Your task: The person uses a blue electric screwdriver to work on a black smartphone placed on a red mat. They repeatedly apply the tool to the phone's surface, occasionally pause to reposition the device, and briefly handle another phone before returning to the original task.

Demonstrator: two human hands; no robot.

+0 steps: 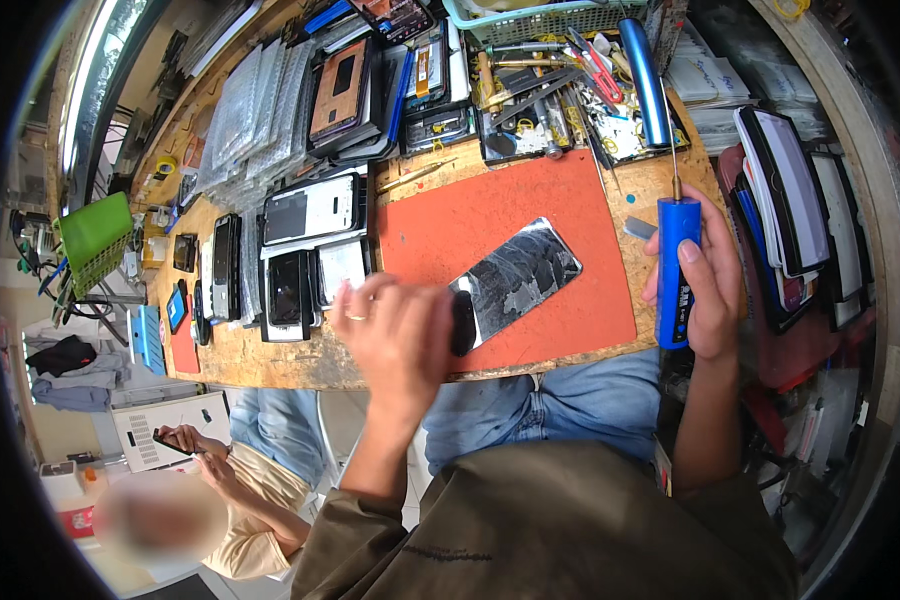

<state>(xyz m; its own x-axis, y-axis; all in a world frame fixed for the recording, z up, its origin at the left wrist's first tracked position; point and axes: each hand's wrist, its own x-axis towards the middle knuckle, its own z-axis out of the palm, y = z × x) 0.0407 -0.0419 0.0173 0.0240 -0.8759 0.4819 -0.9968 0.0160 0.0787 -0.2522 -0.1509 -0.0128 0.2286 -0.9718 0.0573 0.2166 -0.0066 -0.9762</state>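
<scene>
A phone screen panel [526, 272] lies tilted on the orange-red mat [590, 325], its dark glassy face streaked with grey residue. My left hand [400, 335] is beside the panel's lower left end, smeared by motion, so its grip is unclear. Between that hand and the panel shows a dark rounded thing [463, 322] I cannot make out. In my right hand [712, 275] is a blue handheld electric tool [676, 290], held upright with its thin metal shaft pointing away from me. The thumb presses on its body. A small grey blade-like piece [638, 229] lies near those fingers.
Stacked phones and screens [310, 215] and bubble-wrap sleeves [255, 120] fill the left. Behind the mat are a tray of hand tools [540, 95] and a blue cylinder [645, 80]. More panels [785, 200] stand at right. Another person [270, 490] sits lower left, holding a phone.
</scene>
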